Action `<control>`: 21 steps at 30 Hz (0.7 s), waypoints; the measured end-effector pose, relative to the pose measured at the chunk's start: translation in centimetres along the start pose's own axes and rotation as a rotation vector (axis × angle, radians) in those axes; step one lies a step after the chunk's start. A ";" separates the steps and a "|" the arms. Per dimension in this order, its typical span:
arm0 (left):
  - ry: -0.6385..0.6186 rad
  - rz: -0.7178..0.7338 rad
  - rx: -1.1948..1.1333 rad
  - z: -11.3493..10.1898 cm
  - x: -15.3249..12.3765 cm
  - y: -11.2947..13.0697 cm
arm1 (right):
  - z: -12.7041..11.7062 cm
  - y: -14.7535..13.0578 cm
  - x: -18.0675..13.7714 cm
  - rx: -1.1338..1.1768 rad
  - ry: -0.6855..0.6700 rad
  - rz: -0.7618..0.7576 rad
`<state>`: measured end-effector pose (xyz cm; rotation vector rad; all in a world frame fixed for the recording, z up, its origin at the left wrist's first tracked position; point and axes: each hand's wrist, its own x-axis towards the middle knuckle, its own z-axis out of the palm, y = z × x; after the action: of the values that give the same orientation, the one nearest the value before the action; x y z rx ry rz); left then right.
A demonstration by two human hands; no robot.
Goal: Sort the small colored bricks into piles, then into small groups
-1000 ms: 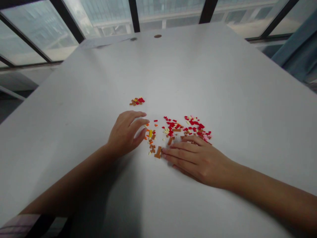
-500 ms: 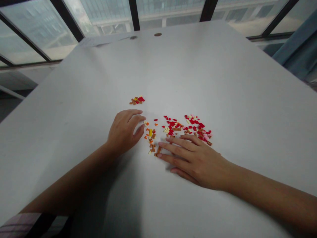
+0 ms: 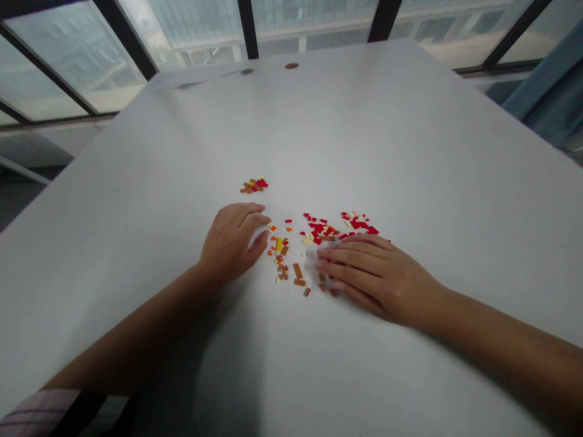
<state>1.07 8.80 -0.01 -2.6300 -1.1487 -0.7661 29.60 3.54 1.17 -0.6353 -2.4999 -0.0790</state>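
Note:
Small toy bricks lie scattered on a white table. My left hand rests on the table with its fingers loosely curled and apart, its fingertips beside a yellow, orange and brown cluster. My right hand lies flat with fingers stretched out over the red brick pile, covering part of it. A few brown bricks lie loose just left of its fingertips. Nothing is held in either hand.
A separate small group of brown and red bricks sits farther back on the table. Two round holes mark the table's far edge. Windows run behind it, and a blue curtain hangs at the right.
My right hand has slid right and back over the red pile, and some brown bricks now lie spread out near its fingertips. My left hand has barely moved.

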 end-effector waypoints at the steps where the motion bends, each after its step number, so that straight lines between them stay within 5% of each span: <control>1: 0.004 0.004 -0.001 0.0 0.0 0.0 | -0.1 0.2 -0.1 0.003 0.018 0.001; 10: 0.026 0.291 -0.200 -1.2 0.0 0.8 | 0.2 0.6 -0.5 0.024 0.013 0.091; 21: 0.028 0.144 -0.136 -0.9 -0.3 0.2 | 0.0 0.5 -0.6 0.065 0.090 0.094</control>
<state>0.70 8.18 0.64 -2.7659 -0.9183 -0.8775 30.29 3.71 0.86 -0.7055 -2.3728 0.0087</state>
